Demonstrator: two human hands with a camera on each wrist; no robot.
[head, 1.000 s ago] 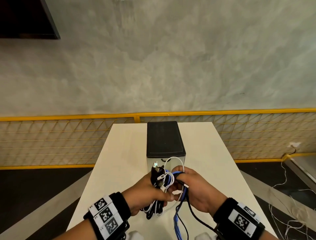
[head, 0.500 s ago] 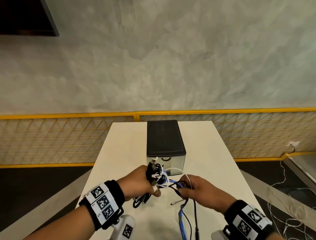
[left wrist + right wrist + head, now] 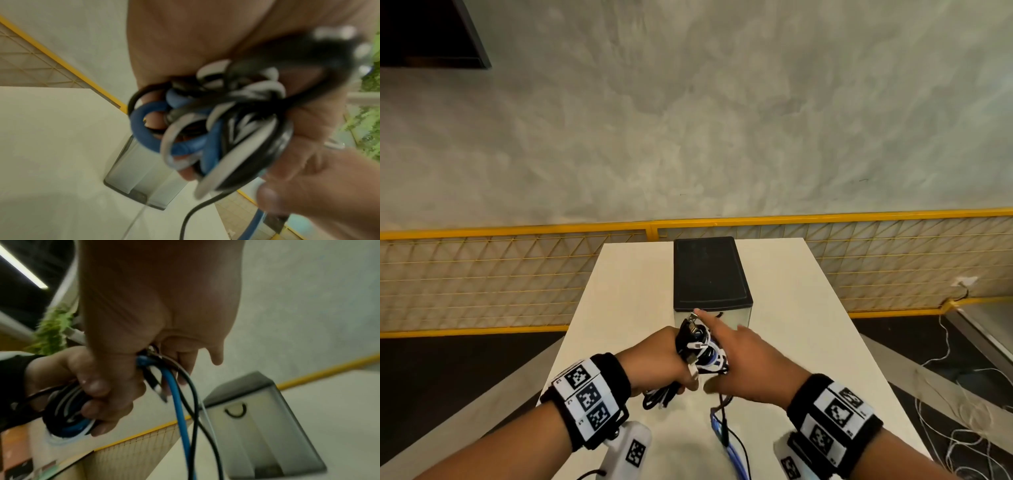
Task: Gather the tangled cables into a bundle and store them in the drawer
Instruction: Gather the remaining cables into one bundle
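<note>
My left hand (image 3: 664,359) grips a coiled bundle of black, white and blue cables (image 3: 698,346) just above the white table (image 3: 808,325). The left wrist view shows the bundle (image 3: 216,129) wrapped by my fingers (image 3: 308,146). My right hand (image 3: 750,363) lies against the bundle's right side, index finger straight. Loose blue and black tails (image 3: 722,428) trail from under its palm toward me; they also hang down in the right wrist view (image 3: 179,402). The drawer unit (image 3: 712,274), black-topped with a translucent front (image 3: 257,418), stands shut right behind the hands.
A yellow mesh fence (image 3: 517,281) runs behind the table's far edge. Loose white cords (image 3: 945,394) lie on the floor to the right. Bare table surface lies on both sides of the drawer unit.
The bundle has moved forward, closer to the drawer front. My right hand has left its pinch on the strands and come up over the bundle with its index finger stretched out.
</note>
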